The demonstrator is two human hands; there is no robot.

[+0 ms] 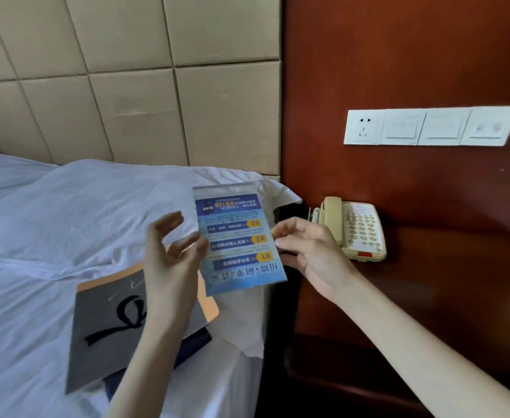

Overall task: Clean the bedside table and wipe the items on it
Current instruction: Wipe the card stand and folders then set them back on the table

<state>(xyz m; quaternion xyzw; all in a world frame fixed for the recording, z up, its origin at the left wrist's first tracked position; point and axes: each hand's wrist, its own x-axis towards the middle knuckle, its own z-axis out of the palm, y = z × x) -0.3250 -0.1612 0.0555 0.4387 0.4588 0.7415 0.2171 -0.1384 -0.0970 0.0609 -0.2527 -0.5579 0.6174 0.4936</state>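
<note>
A blue printed notice in a clear acrylic stand (238,239) is held upside down in the air above the bed's edge. My right hand (308,251) pinches its right edge between thumb and fingers. My left hand (169,257) is beside the notice's left edge, fingers spread and relaxed, thumb near or touching the edge. A beige corded telephone (356,229) sits on the dark wooden bedside table (447,267), just right of my right hand.
A grey-and-orange folder (109,330) lies on the white bed sheet (51,221), on top of a dark blue booklet (193,345). A white socket and switch panel (428,126) is on the wooden wall behind the table. A padded beige headboard (142,86) stands behind the bed.
</note>
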